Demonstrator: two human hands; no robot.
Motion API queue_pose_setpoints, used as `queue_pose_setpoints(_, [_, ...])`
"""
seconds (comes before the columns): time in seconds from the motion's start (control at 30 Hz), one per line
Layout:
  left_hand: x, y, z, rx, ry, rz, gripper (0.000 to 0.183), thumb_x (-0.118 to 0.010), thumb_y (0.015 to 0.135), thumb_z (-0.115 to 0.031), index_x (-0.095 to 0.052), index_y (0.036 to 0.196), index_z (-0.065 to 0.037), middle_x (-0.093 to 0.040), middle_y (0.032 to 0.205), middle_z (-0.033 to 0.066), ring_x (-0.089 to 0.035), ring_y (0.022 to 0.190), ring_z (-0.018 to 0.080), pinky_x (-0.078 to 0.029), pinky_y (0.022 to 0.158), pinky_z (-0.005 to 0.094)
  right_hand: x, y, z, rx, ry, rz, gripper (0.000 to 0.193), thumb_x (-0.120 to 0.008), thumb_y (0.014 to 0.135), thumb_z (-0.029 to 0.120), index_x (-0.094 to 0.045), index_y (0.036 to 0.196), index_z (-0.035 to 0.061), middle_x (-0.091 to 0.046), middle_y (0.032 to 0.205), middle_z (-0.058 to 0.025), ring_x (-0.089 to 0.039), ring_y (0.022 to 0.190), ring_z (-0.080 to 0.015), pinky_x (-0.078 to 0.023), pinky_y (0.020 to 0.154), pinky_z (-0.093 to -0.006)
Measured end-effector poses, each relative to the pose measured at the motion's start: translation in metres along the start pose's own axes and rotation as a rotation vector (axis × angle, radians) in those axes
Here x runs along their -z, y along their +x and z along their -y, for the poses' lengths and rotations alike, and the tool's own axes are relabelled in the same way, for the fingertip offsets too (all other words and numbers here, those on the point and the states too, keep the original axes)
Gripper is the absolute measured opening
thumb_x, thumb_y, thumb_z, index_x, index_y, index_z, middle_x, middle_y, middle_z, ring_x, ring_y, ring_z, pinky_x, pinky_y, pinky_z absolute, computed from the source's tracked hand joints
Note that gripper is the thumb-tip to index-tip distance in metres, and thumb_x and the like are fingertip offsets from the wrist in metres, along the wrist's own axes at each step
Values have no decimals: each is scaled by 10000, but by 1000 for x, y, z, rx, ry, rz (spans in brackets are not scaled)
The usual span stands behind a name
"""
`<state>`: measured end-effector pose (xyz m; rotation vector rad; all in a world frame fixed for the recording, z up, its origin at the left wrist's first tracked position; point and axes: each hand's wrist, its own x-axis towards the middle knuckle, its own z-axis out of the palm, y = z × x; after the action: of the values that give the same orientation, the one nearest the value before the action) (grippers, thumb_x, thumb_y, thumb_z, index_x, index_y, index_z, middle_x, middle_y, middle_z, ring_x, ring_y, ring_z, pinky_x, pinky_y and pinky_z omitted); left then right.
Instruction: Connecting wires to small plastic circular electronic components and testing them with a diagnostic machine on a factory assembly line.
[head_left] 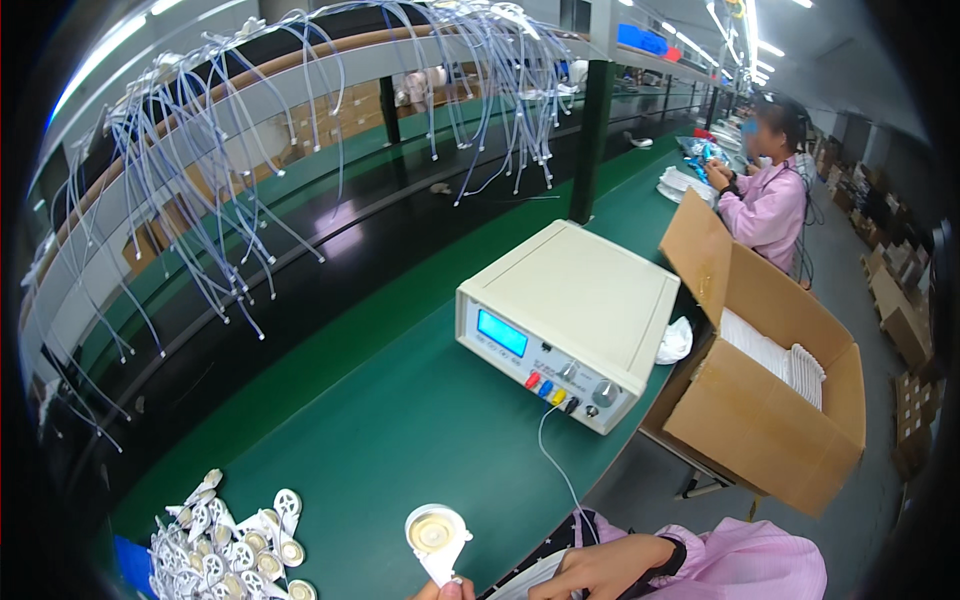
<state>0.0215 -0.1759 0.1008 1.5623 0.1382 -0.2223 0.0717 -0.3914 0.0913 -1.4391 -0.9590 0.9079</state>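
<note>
At the lower edge my left hand (447, 592) pinches the narrow end of a white plastic part with a round cream disc (436, 532), held upright above the green bench. My right hand (608, 568) is to its right, with fingers bent downward and closed; whatever they hold is hidden at the picture's edge. Beside those fingers lies a white layered thing (530, 575), partly cut off. A thin white lead (548, 450) runs from the bench-top test meter (570, 310) down toward my right hand. The meter has a lit blue display and coloured sockets.
Similar white parts lie in a heap (235, 550) at the lower left. Many white-tipped cables (200, 200) hang from a rail above. An open carton (770, 420) with white items stands right of the bench (400, 420). A co-worker in pink (768, 205) works farther along.
</note>
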Motion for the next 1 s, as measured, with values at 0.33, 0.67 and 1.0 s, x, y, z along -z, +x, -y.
queue_pose_setpoints(0.33, [2,-2,6,6,31,5,295,-416,976,-181,-527,750,-29,-408,559,-30,-337,503,50,-246,461,239,-3,5,-5,28,-20,-32,119,-625,832,111,-567,910,42,-622,647,-54,-573,532,-145,-426,492,-267])
queue_pose_setpoints(0.67, [-1,0,7,3,22,52,293,-422,976,-193,-527,751,-39,-416,563,-36,-346,513,48,-267,469,230,-1,5,-3,11,-38,-32,106,-615,831,99,-553,895,41,-619,640,-52,-583,539,-146,-426,489,-262])
queue_pose_setpoints(1.0, [75,126,-3,-330,-85,-122,385,-352,993,-334,-512,825,-27,-388,512,-21,-402,446,86,-301,416,224,-7,12,-33,221,-103,-95,311,-521,906,24,-561,1210,-27,-680,777,-129,-657,646,-202,-522,647,-272])
